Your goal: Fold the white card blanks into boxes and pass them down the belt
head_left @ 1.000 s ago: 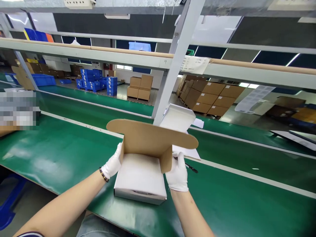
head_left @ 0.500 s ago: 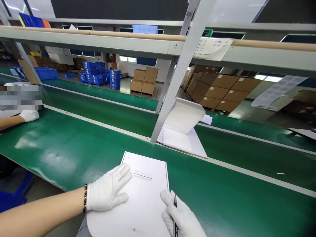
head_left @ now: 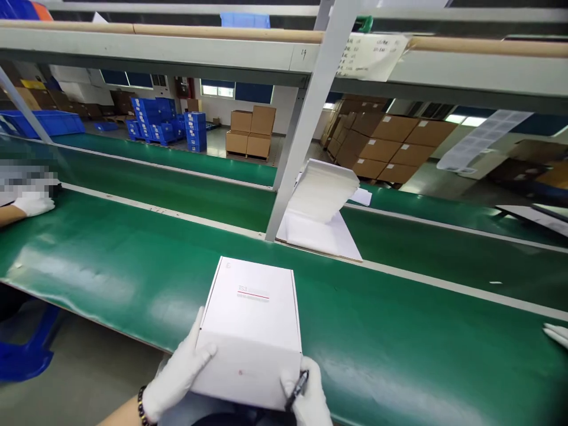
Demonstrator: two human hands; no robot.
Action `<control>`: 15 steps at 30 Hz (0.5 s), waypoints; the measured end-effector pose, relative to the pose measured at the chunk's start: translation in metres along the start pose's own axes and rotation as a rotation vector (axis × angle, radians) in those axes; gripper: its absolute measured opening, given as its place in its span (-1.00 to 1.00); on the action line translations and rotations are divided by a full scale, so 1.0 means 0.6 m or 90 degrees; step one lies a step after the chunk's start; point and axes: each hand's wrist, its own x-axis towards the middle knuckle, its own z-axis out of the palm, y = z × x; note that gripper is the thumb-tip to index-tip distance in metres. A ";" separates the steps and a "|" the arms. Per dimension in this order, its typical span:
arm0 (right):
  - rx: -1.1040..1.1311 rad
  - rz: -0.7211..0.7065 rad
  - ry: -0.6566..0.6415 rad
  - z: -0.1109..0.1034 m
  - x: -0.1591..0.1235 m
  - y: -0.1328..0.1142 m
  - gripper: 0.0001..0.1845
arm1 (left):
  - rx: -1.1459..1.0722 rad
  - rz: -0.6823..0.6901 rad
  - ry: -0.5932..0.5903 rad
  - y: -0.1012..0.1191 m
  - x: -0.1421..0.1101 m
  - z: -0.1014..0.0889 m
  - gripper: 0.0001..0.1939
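Note:
A closed white box with a small red mark on its lid lies at the near edge of the green bench. My left hand, in a white glove, grips the box's near left corner with the thumb on the front face. My right hand, also gloved, presses on the near right corner and pinches a black pen between its fingers.
A stack of white sheets leans against a grey upright post behind the box. Another person's gloved hand rests at the far left; white fingertips show at the right edge. Cardboard boxes and blue crates stand beyond.
The brown lid flap went down and the box is now closed. My hands slid from flat on the lid to the near corners. The view tilted down.

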 end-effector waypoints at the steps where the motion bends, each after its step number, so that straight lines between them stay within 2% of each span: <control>1: -0.020 0.008 0.006 0.004 0.006 -0.006 -0.54 | 0.026 0.015 0.017 0.001 0.010 0.000 -0.10; 3: -0.033 -0.010 0.011 0.005 0.020 -0.028 -0.51 | 0.096 0.039 0.036 0.017 0.028 -0.006 -0.02; 5: -0.028 -0.082 0.024 -0.004 0.040 -0.068 -0.53 | 0.184 0.056 0.056 0.050 0.046 -0.022 -0.03; 8: -0.023 -0.237 0.082 -0.025 0.092 -0.158 -0.59 | 0.298 0.132 0.119 0.124 0.090 -0.060 -0.28; 10: 0.008 -0.301 0.086 -0.031 0.146 -0.219 -0.64 | 0.304 0.188 0.133 0.171 0.143 -0.087 -0.39; 11: 0.038 -0.305 0.084 -0.027 0.178 -0.243 -0.67 | 0.306 0.203 0.137 0.190 0.174 -0.098 -0.42; 13: 0.104 -0.303 0.107 -0.010 0.241 -0.271 -0.68 | 0.307 0.171 0.162 0.213 0.240 -0.108 -0.44; 15: 0.126 -0.279 0.132 0.014 0.295 -0.275 -0.68 | 0.300 0.123 0.186 0.219 0.292 -0.105 -0.41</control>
